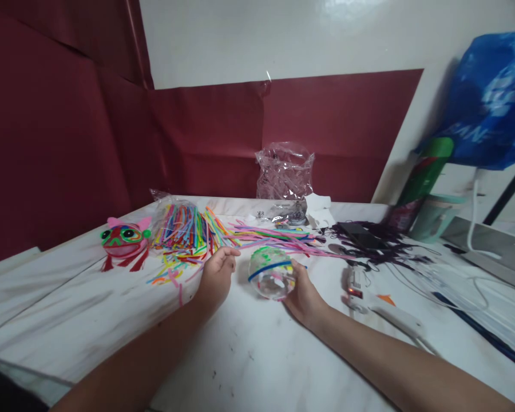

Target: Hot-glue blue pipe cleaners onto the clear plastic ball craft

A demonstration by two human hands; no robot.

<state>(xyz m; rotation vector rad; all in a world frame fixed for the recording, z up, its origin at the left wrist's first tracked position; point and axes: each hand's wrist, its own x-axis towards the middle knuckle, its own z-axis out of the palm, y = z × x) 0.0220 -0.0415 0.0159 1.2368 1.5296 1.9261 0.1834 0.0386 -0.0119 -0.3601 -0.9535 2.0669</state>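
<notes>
Right hand (302, 294) clasped around clear ball (272, 273) at table (257, 349) centre; left hand (217, 274) loosely curled, empty, by strips (184, 234), left of ball.

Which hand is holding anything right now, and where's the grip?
The right hand cups the clear plastic ball with coloured strips on it by its right side, low on the white table. The left hand holds nothing and rests by the loose coloured strips.

Counted on the table (90, 320): one clear ball (271, 273), one pink frog-like figure (125, 239), one crumpled clear bag (285, 170) at the far side, one dark tangle of cords (377, 240) right. Coloured strips (184, 232): too many to count. Hands: two.
</notes>
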